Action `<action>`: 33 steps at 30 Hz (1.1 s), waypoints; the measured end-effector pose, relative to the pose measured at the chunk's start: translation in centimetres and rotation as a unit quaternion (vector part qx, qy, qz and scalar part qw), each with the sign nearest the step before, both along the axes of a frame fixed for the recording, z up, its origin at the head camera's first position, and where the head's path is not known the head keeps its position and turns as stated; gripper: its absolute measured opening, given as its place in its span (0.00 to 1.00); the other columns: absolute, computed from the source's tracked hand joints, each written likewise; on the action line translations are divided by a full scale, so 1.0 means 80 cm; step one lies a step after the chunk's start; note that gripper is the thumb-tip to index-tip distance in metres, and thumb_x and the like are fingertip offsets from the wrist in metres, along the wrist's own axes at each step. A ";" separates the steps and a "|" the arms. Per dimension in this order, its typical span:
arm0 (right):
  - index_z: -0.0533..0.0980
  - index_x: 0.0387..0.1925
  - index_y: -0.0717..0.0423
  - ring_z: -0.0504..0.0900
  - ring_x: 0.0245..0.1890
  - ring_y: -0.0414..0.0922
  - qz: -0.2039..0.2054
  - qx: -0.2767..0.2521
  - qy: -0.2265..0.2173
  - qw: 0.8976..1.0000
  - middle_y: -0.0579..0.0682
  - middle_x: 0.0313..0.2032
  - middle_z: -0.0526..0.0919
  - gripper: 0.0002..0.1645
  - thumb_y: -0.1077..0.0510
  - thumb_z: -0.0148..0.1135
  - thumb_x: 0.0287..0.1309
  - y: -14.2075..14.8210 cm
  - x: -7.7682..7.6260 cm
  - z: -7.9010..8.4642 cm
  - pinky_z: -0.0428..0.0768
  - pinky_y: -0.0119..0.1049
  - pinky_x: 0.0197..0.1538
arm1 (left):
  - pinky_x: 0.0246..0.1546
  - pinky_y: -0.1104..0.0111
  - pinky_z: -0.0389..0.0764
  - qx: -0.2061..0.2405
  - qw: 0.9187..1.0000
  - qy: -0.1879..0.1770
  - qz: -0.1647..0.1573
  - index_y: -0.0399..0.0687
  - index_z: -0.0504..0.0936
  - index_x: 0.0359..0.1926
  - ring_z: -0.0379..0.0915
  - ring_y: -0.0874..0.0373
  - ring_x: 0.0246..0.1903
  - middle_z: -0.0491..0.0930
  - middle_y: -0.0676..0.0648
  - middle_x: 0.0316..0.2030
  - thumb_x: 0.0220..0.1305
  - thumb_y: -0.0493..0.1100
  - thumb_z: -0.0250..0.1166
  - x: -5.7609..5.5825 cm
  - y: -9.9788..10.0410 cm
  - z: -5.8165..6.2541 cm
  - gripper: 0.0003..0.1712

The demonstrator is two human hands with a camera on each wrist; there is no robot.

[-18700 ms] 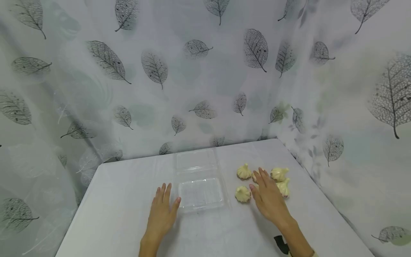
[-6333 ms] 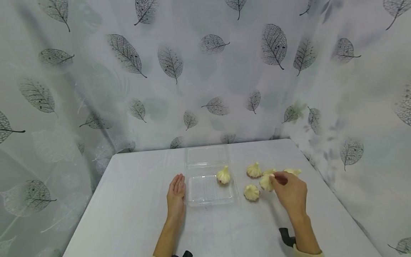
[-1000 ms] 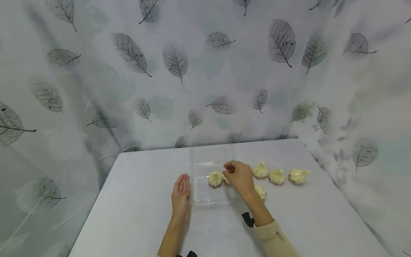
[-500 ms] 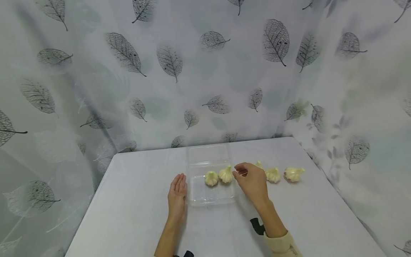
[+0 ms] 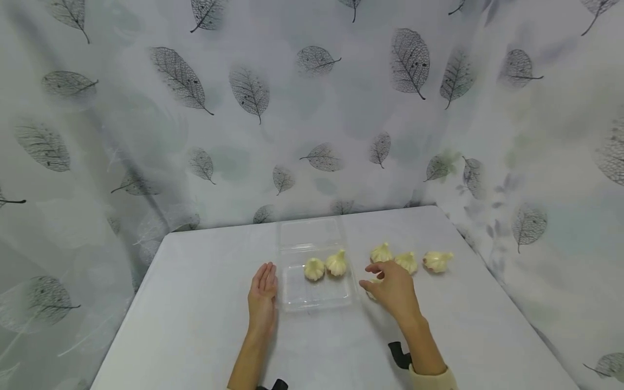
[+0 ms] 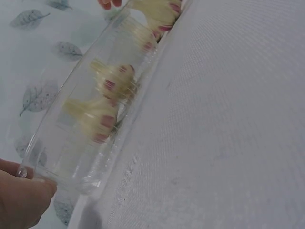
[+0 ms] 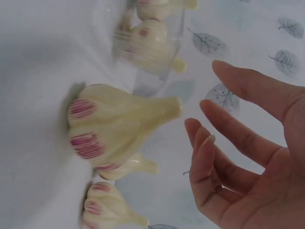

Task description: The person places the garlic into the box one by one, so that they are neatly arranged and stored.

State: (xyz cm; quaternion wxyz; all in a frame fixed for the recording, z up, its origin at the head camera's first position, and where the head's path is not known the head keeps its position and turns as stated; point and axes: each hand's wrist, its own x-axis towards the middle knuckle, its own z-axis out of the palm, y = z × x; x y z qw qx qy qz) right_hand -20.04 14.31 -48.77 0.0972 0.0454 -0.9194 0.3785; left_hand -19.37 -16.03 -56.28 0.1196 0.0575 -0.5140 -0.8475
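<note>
Two garlic bulbs, the left one (image 5: 314, 269) and the right one (image 5: 336, 263), sit side by side in the base of a clear plastic hinged container (image 5: 317, 307). My left hand (image 5: 262, 303) rests against the container's left side, fingers fairly straight; in the left wrist view, its fingertips are at the clear rim. My right hand (image 5: 396, 290) is right of the container, over another garlic bulb (image 7: 119, 121), mostly hidden in the head view. In the right wrist view, thumb and fingers are spread around that bulb's stem tip, apart from it, with nothing between them.
Behind my right hand stand more garlic bulbs: one at the back (image 5: 382, 253), one beside it (image 5: 406, 262) and one lying further right (image 5: 437, 261). The container's lid (image 5: 312, 230) lies folded back. A leaf-printed curtain (image 5: 302, 108) encloses the white table (image 5: 209, 281).
Over the last second, my right hand has let go of the second garlic bulb in the container and moved right, over a bulb on the table. My left hand has stayed by the container.
</note>
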 end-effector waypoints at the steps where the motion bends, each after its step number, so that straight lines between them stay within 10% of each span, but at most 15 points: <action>1: 0.88 0.45 0.56 0.84 0.43 0.51 -0.001 0.003 -0.010 1.000 0.54 0.44 0.87 0.20 0.55 0.82 0.51 0.001 0.000 -0.003 0.85 0.46 0.41 | 0.77 0.65 0.60 -0.001 1.000 -0.001 0.000 0.33 0.50 0.80 0.47 0.46 0.80 0.53 0.36 0.80 0.73 0.19 0.41 0.000 -0.001 0.000 0.36; 15: 0.88 0.35 0.58 0.84 0.30 0.44 0.000 -0.019 0.061 0.998 0.49 0.30 0.87 0.12 0.67 0.81 0.45 0.009 -0.007 -0.042 0.84 0.43 0.35 | 0.78 0.63 0.59 0.005 1.000 -0.012 -0.001 0.34 0.50 0.80 0.49 0.48 0.80 0.53 0.37 0.80 0.76 0.21 0.42 0.000 -0.002 0.004 0.35; 33: 0.89 0.35 0.56 0.85 0.28 0.43 -0.054 -0.005 0.099 0.994 0.48 0.28 0.88 0.12 0.61 0.84 0.47 0.012 0.006 -0.010 0.83 0.39 0.33 | 0.77 0.65 0.60 -0.002 1.000 -0.018 -0.001 0.36 0.50 0.80 0.50 0.50 0.80 0.54 0.40 0.80 0.76 0.22 0.43 0.000 -0.002 0.005 0.35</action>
